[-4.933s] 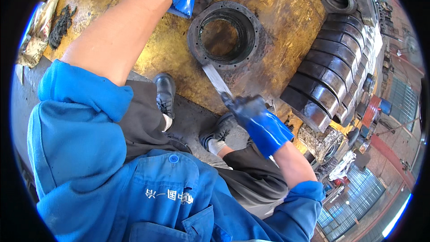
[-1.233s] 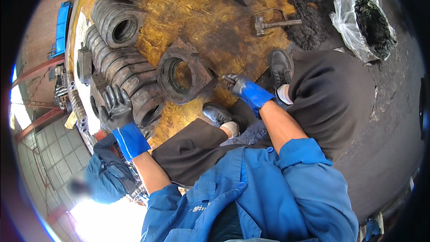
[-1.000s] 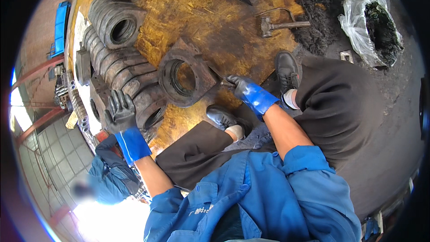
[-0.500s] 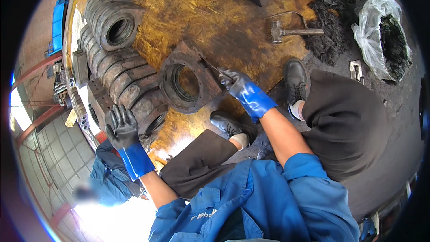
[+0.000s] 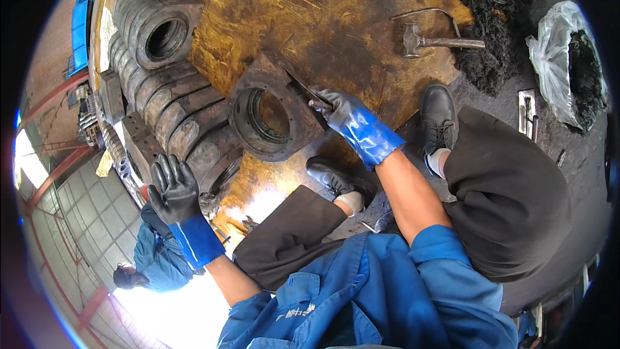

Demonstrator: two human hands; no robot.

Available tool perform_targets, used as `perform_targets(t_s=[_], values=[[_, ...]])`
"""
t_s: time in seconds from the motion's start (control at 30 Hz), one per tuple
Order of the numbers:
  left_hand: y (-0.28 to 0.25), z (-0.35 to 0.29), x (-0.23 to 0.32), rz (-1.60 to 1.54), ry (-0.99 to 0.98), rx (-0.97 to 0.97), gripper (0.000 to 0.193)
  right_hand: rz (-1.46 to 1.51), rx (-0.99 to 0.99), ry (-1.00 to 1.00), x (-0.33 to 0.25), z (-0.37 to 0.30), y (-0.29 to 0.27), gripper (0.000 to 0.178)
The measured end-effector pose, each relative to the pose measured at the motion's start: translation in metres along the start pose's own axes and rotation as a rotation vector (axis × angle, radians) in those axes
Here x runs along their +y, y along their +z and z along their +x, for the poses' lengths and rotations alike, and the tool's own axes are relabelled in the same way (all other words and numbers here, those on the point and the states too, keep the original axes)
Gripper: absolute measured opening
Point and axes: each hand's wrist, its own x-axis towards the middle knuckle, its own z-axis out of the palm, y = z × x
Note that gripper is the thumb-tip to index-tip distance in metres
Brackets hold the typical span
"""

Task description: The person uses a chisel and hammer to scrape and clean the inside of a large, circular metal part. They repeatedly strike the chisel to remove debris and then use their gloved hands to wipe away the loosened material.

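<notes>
My right hand (image 5: 339, 110), in a black-and-blue rubber glove, is closed round a thin, pointed metal tool (image 5: 298, 81). The tool reaches up and left along the near-right edge of a rusty metal housing (image 5: 242, 139), which has a large ribbed round bore and a flat plate with small holes. Whether its tip touches the metal, I cannot tell. My left hand (image 5: 173, 187), gloved the same way, is raised with its fingers stretched and nothing in them. It is nearest to the row of rusty ringed housings (image 5: 174, 113) on the left.
A hammer (image 5: 413, 41) lies on the stained yellowish board (image 5: 258, 0), beside a bent rod. Black shredded waste (image 5: 491, 58) lies at the right, near a clear plastic bag (image 5: 549, 58) of dark material. Another person (image 5: 155, 255) crouches at lower left by a bright glare.
The whole view has shifted slightly, with the hammer and bag now farther right. My right hand still holds the tool by the housing. My left hand stays raised and spread.
</notes>
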Motion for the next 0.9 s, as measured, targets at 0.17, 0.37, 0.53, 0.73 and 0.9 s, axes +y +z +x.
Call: perform_targets(t_s=[0.17,0.37,0.53,0.73,0.9], values=[[-0.005,-0.002,0.003,0.017,-0.001,-0.010,0.064,-0.298,-0.156,0.167,-0.042,0.018,-0.028,0.046],[-0.002,-0.006,0.005,0.036,0.001,-0.027,0.067,0.022,-0.183,0.160,0.003,0.019,-0.027,0.040],[0.004,-0.011,0.008,0.072,0.063,0.065,0.068,0.278,-0.266,0.302,-0.043,0.029,-0.049,0.029],[0.007,-0.004,0.003,0.065,0.022,0.044,0.068,-0.018,-0.197,0.151,-0.051,0.064,-0.044,0.040],[0.002,-0.002,0.000,0.077,-0.019,0.057,0.068,0.375,-0.348,0.202,-0.022,0.061,-0.068,0.039]])
